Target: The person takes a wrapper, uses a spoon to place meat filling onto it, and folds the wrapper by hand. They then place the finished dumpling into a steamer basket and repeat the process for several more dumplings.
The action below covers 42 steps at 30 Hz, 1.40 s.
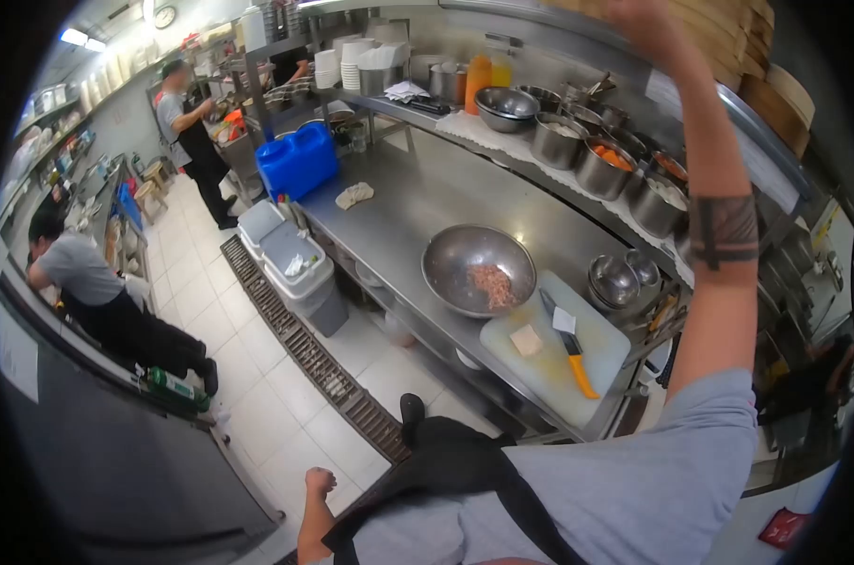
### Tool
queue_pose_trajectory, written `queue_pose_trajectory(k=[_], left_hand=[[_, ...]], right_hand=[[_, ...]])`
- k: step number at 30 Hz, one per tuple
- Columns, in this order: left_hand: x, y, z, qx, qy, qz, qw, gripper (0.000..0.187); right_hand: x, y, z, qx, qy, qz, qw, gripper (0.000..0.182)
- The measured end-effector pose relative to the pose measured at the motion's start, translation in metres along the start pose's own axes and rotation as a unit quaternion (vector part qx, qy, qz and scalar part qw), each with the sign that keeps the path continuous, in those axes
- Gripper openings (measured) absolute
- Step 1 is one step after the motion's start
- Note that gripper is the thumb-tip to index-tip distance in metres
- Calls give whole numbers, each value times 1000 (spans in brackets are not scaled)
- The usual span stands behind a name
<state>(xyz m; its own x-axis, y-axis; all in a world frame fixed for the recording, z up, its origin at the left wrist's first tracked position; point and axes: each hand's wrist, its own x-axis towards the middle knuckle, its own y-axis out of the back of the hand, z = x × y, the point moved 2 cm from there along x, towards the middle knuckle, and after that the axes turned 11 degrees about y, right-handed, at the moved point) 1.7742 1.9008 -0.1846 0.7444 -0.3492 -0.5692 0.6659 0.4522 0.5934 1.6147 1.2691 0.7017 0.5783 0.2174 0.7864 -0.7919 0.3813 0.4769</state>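
My right arm, a dark tattoo on its forearm, is raised steeply along the right side. At the top edge, my right hand is blurred beside stacked bamboo steamers; its fingers do not show clearly, nor whether it touches them. Low and to the left, my left hand hangs over the floor with curled fingers and nothing visible in it. Between the arms, a steel bowl holds pinkish minced meat. Beside it, a cutting board bears a yellow-handled knife and a pale square piece.
Steel pots with ingredients line the raised shelf behind the counter. A blue jug and a crumpled cloth lie further left. Lidded bins stand beside a floor grate. Two people are at the left.
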Motion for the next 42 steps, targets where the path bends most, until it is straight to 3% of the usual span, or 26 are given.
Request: queue_pose_trajectory(k=[2,5,7,9,10,11,13,14,17,19,23,24,26,29,35,42], left_hand=[[44,3,25,-15,43,-37,998,11],[72,29,107,-103,141,2,985,12],[100,53,178,-117,136,-8,984,17],[152,83,254,2,-69,21,997,22],[193,94,288,27,-173,87,981,27],[211,116,348,10,-196,78,978,24],[179,180,508,-40,-389,115,913,15],[166,209,579,-8,-397,115,910,17],[113,278,763,13,-653,254,714,28],[55,322,869,3,-789,277,548,42],[10,361,1024,6,-861,421,285,37],[7,370,1043,-1,-869,410,277,37],[9,381,1074,138,-818,466,308,59],[35,398,1091,111,-844,449,271,60],[57,421,1098,54,-863,463,195,48],[63,426,1101,15,-859,485,166,42]], right_hand=[[33,-9,6,3,-122,-3,993,23],[66,-37,14,-6,-79,33,996,23],[90,-77,40,-3,-130,23,991,24],[111,-115,63,224,-317,-48,920,31],[116,-138,84,220,-320,-45,921,31],[122,-157,93,220,-323,-58,919,31],[130,-184,96,210,-329,-83,917,31],[134,-196,98,211,-340,-92,912,31],[149,-225,100,191,-359,-110,907,31],[156,-242,99,175,-375,-118,903,31],[175,-267,100,131,-416,-129,890,31],[179,-273,101,122,-426,-131,887,31],[186,-283,103,105,-442,-136,880,31],[193,-294,109,85,-462,-140,872,31],[199,-303,112,57,-479,-145,864,31],[199,-299,111,46,-482,-141,864,31]])
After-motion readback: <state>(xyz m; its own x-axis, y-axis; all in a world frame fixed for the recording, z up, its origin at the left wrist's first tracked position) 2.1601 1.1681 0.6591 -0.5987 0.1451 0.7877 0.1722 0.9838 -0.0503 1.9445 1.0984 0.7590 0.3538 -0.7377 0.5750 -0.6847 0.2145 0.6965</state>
